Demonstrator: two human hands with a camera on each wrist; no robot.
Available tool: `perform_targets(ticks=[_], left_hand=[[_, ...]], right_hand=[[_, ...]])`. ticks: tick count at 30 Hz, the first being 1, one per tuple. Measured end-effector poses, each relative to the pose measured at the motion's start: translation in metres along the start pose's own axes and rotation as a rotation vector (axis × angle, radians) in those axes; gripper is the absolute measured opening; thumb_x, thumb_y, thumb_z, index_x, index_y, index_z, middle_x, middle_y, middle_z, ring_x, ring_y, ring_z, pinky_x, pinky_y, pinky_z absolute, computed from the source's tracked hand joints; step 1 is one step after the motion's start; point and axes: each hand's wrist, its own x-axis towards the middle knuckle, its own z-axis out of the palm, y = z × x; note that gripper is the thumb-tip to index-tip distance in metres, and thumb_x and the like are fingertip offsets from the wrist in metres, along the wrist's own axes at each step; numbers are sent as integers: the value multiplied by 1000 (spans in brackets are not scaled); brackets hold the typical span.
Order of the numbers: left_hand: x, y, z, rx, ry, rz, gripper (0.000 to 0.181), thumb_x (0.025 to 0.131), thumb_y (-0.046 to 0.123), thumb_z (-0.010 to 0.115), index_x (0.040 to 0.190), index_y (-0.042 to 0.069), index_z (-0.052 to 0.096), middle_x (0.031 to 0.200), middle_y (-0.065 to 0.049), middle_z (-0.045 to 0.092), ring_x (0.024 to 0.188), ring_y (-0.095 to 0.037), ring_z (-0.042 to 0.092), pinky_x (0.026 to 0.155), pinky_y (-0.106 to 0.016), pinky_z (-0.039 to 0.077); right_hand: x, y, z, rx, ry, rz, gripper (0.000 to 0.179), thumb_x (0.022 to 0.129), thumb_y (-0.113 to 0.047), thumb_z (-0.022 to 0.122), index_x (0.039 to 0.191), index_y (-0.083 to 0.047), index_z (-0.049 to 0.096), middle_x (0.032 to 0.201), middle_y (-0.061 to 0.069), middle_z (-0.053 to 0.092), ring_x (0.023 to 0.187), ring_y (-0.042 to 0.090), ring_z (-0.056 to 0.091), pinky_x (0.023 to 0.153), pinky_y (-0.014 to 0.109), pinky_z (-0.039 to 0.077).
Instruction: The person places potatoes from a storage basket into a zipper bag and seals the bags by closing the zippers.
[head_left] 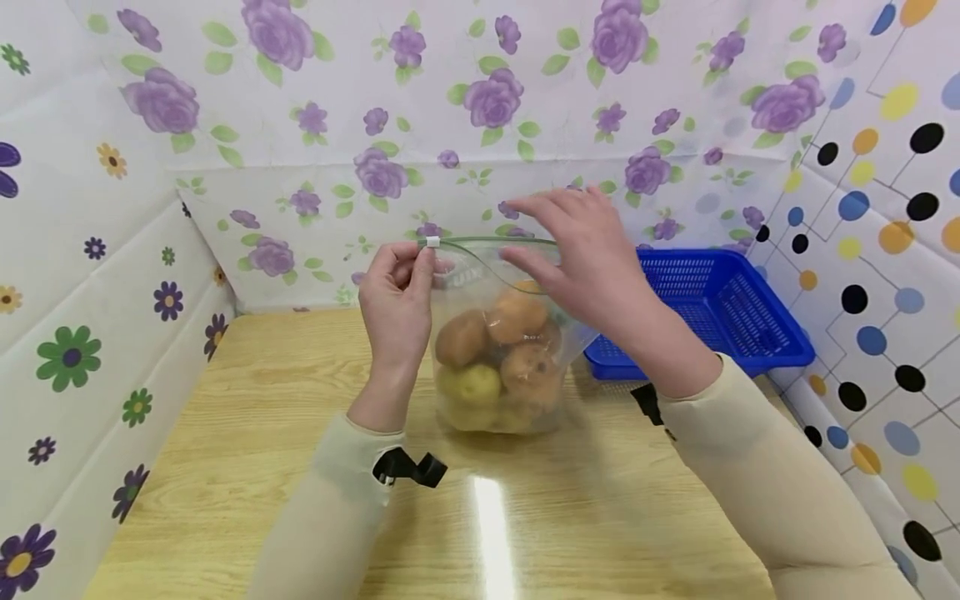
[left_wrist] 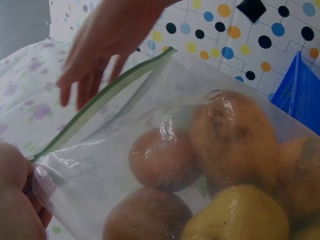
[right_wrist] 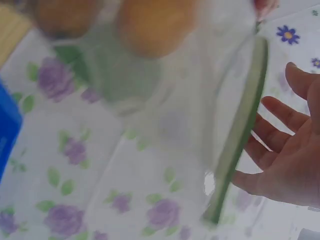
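Note:
A clear zip bag stands on the table, bulging with several round orange-brown fruits and yellow ones. Its green zip edge gapes along the top. At the top left corner, beside the white slider, my left hand pinches the bag between thumb and fingers. My right hand hovers by the right part of the opening with fingers spread and nothing in its grasp. In the right wrist view its fingers overlap the outside of the zip edge.
A blue plastic basket stands at the back right, behind the bag. The wood-grain table is bounded by a floral cloth at the back and patterned cloths at both sides. A black strap circles the left sleeve.

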Motion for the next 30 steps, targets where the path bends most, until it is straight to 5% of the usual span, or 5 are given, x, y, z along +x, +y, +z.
perform_targets(ticks=[6, 14, 30], left_hand=[[0, 1, 1, -5, -16, 20, 10, 108, 12, 73, 106, 2, 72, 92, -16, 81, 75, -14, 75, 68, -26, 59], [-2, 4, -2, -4, -35, 5, 7, 108, 8, 72, 108, 1, 72, 93, -21, 80, 74, -11, 75, 67, -24, 57], [-4, 8, -1, -55, -37, 24, 3, 106, 3, 72, 103, 3, 71, 92, -21, 80, 78, -13, 77, 71, -27, 61]], right_hand=[[24, -27, 12, 124, -121, 15, 58, 107, -39, 76, 158, -15, 62, 157, 6, 62, 147, 31, 51, 120, 50, 42], [47, -27, 26, 239, -243, 67, 51, 108, -33, 75, 154, -14, 66, 155, 2, 64, 147, 24, 53, 119, 43, 44], [56, -32, 36, 296, -254, 139, 17, 108, -30, 74, 117, -18, 83, 137, -3, 71, 134, 19, 62, 108, 42, 50]])
